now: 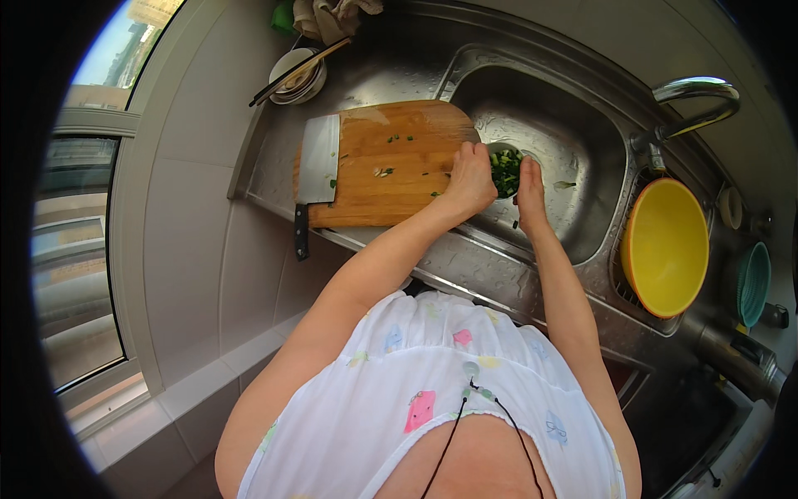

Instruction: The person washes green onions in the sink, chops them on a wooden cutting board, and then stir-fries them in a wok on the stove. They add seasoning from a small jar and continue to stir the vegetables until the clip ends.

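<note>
A small bowl [499,147] filled with chopped green scallions [505,173] is over the left side of the sink, against the right end of a wooden cutting board [374,206]. My right hand [531,194] holds the bowl from its right side. At the bowl's left rim, over the board's end, is my left hand [472,179] with curled fingers; its fingertips are partly hidden, so I cannot tell whether it grips anything. A cleaver [319,163] lies flat across the board's left end, its black handle jutting past the front edge. Several green scraps [388,171] dot the board.
The stainless steel sink [580,218] has a chrome faucet [698,93] at its right. Nearby stands a yellow bowl [667,249], with a teal colander [753,284] beyond. Stacked bowls [308,87] carry chopsticks [299,72] at back left. Cloths [327,19] lie behind them.
</note>
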A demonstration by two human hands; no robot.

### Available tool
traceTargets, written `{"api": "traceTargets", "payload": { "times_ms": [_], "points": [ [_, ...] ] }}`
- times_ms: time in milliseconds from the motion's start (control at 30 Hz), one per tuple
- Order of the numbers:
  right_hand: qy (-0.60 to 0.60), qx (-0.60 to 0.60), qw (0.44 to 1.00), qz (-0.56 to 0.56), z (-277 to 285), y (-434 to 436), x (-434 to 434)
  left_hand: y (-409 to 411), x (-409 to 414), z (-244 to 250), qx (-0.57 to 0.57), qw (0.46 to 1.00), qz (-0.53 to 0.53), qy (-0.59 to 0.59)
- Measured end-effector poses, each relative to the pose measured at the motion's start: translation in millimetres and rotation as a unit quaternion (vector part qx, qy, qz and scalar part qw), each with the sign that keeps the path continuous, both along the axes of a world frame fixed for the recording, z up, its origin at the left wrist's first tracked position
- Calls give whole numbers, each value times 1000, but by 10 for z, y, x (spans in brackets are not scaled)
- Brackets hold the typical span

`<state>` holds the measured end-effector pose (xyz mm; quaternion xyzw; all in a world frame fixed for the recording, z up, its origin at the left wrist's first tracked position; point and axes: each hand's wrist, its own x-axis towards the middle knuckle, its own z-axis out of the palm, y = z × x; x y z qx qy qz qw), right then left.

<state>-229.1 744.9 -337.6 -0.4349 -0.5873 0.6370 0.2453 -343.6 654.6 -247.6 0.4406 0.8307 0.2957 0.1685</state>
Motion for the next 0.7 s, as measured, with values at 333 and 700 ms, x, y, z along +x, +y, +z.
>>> {"api": "traceTargets", "payload": {
  "times_ms": [333,700],
  "points": [
    [-10,-17,1000,6,124,-42,87,-811,-1726,-226,18,986,165,30],
    [-25,12,999,-32,-31,-86,53,-632,-412,181,121,993,-19,4]
  ]
}}
